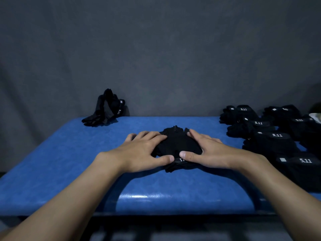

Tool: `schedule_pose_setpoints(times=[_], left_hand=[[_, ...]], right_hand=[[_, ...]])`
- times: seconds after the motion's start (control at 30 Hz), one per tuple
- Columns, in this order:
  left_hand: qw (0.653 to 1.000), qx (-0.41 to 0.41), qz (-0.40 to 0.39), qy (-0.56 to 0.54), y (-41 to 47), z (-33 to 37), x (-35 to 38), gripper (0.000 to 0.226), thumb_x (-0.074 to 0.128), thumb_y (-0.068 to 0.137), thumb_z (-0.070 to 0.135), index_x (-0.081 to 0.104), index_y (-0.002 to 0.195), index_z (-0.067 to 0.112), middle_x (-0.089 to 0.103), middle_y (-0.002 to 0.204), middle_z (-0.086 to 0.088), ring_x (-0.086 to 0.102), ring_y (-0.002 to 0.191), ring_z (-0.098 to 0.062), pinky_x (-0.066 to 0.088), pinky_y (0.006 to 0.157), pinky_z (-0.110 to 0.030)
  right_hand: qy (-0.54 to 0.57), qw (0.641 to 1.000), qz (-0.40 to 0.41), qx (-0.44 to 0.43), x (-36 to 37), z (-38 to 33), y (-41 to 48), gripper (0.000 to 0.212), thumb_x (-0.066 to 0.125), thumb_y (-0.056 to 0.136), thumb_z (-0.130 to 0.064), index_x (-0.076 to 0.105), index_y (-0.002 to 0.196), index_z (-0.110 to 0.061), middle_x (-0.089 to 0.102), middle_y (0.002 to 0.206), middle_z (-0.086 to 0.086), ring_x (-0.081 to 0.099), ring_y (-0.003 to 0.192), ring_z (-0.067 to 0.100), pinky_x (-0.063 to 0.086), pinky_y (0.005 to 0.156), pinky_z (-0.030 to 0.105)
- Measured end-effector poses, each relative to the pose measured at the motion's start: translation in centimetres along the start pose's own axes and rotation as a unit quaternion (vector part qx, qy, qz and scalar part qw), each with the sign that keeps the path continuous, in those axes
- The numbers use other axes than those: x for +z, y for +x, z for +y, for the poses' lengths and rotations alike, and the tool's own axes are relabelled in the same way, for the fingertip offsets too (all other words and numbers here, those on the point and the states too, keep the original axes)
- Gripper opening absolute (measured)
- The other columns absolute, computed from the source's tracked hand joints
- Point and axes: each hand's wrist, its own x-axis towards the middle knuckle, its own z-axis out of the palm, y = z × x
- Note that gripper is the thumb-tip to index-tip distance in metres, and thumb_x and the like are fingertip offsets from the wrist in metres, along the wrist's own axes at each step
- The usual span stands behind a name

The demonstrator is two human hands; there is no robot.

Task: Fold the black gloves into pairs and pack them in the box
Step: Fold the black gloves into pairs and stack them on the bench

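While they lie flat with straight fingers, left hand (144, 151) and right hand (209, 151) press the gloves (175, 142) at the middle of the table (69, 162), gripping nothing. Loose gloves (104, 110) sit at its far left edge, folded pairs (271, 138) along its right.

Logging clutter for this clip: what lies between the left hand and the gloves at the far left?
Only bare blue table, as the head view shows; nothing sits between the left hand and the far gloves.
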Motion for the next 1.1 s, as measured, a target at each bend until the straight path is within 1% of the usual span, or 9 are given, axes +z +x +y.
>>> schedule_pose_setpoints(times=[0.27, 0.33, 0.4, 0.5, 0.57, 0.6, 0.77, 0.97, 1.1], left_hand=[[1.0, 0.008, 0.017, 0.021, -0.3, 0.3, -0.1, 0.1, 0.015, 0.069, 0.088, 0.019, 0.153, 0.036, 0.024, 0.154, 0.022, 0.013, 0.147, -0.005, 0.008, 0.121, -0.046], [0.998, 0.034, 0.05, 0.012, -0.4, 0.5, -0.2, 0.094, 0.018, 0.072, 0.084, 0.026, 0.152, 0.034, 0.027, 0.153, 0.022, 0.016, 0.146, -0.003, 0.012, 0.12, -0.048], [0.994, 0.071, 0.087, -0.011, -0.7, 0.9, -0.5, 0.084, 0.024, 0.077, 0.077, 0.036, 0.147, 0.033, 0.035, 0.149, 0.022, 0.022, 0.142, 0.002, 0.018, 0.118, -0.044], [0.985, 0.114, 0.118, -0.051, -1.1, 1.4, -1.1, 0.071, 0.035, 0.08, 0.07, 0.048, 0.139, 0.033, 0.049, 0.138, 0.022, 0.034, 0.133, 0.005, 0.027, 0.113, -0.036], [0.983, 0.13, 0.117, -0.06, -1.4, 1.6, -1.2, 0.069, 0.044, 0.078, 0.07, 0.053, 0.136, 0.032, 0.054, 0.132, 0.022, 0.042, 0.127, 0.003, 0.033, 0.11, -0.035], [0.983, 0.136, 0.112, -0.059, -1.5, 1.6, -1.1, 0.07, 0.049, 0.077, 0.07, 0.054, 0.134, 0.032, 0.056, 0.129, 0.021, 0.045, 0.124, 0.002, 0.036, 0.108, -0.036], [0.986, 0.139, 0.083, -0.043, -1.8, 1.9, -1.0, 0.068, 0.07, 0.074, 0.062, 0.055, 0.133, 0.033, 0.059, 0.124, 0.019, 0.05, 0.115, 0.001, 0.042, 0.102, -0.035], [0.985, 0.143, 0.094, -0.031, -1.9, 2.0, -1.0, 0.06, 0.075, 0.079, 0.052, 0.057, 0.133, 0.033, 0.056, 0.128, 0.019, 0.053, 0.115, -0.001, 0.045, 0.097, -0.024], [0.98, 0.149, 0.123, -0.037, -2.0, 1.9, -0.8, 0.049, 0.07, 0.083, 0.05, 0.062, 0.127, 0.03, 0.052, 0.12, 0.02, 0.057, 0.104, -0.004, 0.05, 0.088, -0.032]], right_hand=[[0.048, 0.998, 0.024, -0.018, -0.4, -0.2, -0.4, 0.094, 0.056, 0.077, -0.074, 0.016, 0.153, -0.037, 0.027, 0.157, -0.015, 0.025, 0.145, 0.013, 0.021, 0.119, 0.034], [0.088, 0.993, 0.051, -0.058, -0.5, -0.5, -0.6, 0.086, 0.061, 0.076, -0.07, 0.027, 0.15, -0.041, 0.032, 0.153, -0.02, 0.029, 0.142, 0.005, 0.023, 0.119, 0.037], [0.132, 0.982, 0.083, -0.102, -0.6, -0.6, -0.4, 0.064, 0.069, 0.079, -0.055, 0.049, 0.137, -0.039, 0.047, 0.14, -0.022, 0.043, 0.131, 0.001, 0.031, 0.115, 0.037], [0.186, 0.968, 0.112, -0.127, -1.3, -0.9, -0.8, 0.022, 0.07, 0.087, -0.02, 0.071, 0.106, -0.032, 0.063, 0.111, -0.013, 0.062, 0.098, 0.002, 0.05, 0.09, 0.032], [0.199, 0.967, 0.098, -0.123, -1.8, -1.1, -1.3, 0.018, 0.068, 0.088, -0.014, 0.072, 0.097, -0.029, 0.064, 0.1, -0.007, 0.061, 0.067, 0.002, 0.053, 0.065, 0.029], [0.193, 0.97, 0.083, -0.12, -2.0, -1.1, -1.6, 0.017, 0.069, 0.087, -0.015, 0.072, 0.097, -0.029, 0.064, 0.099, -0.007, 0.059, 0.061, 0.002, 0.052, 0.061, 0.027], [0.144, 0.984, -0.033, -0.098, -1.9, -0.5, -2.1, 0.038, 0.081, 0.076, -0.03, 0.066, 0.11, -0.037, 0.064, 0.108, -0.015, 0.065, 0.094, 0.005, 0.052, 0.091, 0.028], [0.133, 0.987, -0.016, -0.094, -1.4, -0.2, -2.1, 0.044, 0.079, 0.077, -0.018, 0.066, 0.113, -0.039, 0.066, 0.105, -0.016, 0.063, 0.095, 0.002, 0.051, 0.093, 0.03], [0.142, 0.985, 0.005, -0.097, -1.2, 0.0, -1.8, 0.037, 0.076, 0.079, -0.018, 0.069, 0.109, -0.038, 0.07, 0.1, -0.013, 0.065, 0.092, 0.006, 0.052, 0.091, 0.035]])
